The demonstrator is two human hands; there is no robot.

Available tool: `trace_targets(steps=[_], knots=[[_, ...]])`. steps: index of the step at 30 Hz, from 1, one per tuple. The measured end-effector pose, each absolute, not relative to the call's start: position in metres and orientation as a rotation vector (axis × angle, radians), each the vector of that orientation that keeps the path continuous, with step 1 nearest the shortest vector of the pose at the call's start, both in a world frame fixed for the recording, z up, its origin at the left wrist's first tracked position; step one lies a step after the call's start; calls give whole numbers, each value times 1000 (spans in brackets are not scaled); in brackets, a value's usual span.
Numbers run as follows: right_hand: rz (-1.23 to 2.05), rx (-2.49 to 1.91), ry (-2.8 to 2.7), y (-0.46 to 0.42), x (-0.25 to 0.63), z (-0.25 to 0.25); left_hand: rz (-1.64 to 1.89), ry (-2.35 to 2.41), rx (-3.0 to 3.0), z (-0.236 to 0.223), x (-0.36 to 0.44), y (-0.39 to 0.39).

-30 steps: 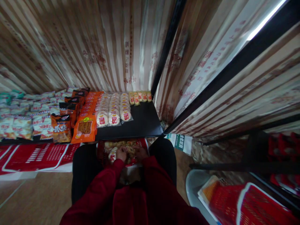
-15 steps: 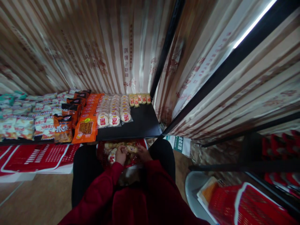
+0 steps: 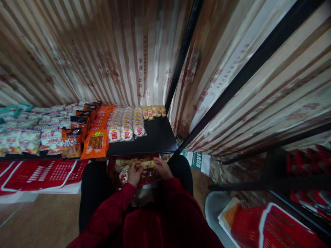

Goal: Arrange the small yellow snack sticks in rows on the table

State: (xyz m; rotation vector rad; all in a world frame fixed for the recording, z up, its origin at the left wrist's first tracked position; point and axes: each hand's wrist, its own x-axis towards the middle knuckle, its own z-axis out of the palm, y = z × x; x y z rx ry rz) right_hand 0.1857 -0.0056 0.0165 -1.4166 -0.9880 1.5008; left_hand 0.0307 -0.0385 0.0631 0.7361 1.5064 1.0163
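Yellow wrapping sits in the lower centre of the frame: a small yellow packet, lying level between two hands over the red basket! Left hand has it pinched at the left end, fingers narrow; right hand puts its fingers to the other end, though how tightly they close, I cannot tell. And look at the change: a second ago both hands were down among the basket's contents and no packet showed clearly; half a second ago it was up between them, and now the right hand has moved further right. Round white packet still below the left hand. Up on the black shelf, left of centre, the white round cakes and the orange pouches haven't changed their order. Upper right, that bright light strip has gone from view.
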Motion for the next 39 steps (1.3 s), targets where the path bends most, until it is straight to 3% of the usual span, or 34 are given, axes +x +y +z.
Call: trace_targets(steps=[11, 28, 39], knots=[[1482, -1283, -816, -9, 186, 66, 1094, 1358, 948, 96, 39, -40], [1516, -1144, -496, 0, 180, 79, 1187, 1599, 1663, 96, 43, -38], [1490, -1122, -648, 11, 175, 72, 1192, 1554, 1871, 94, 53, -27]])
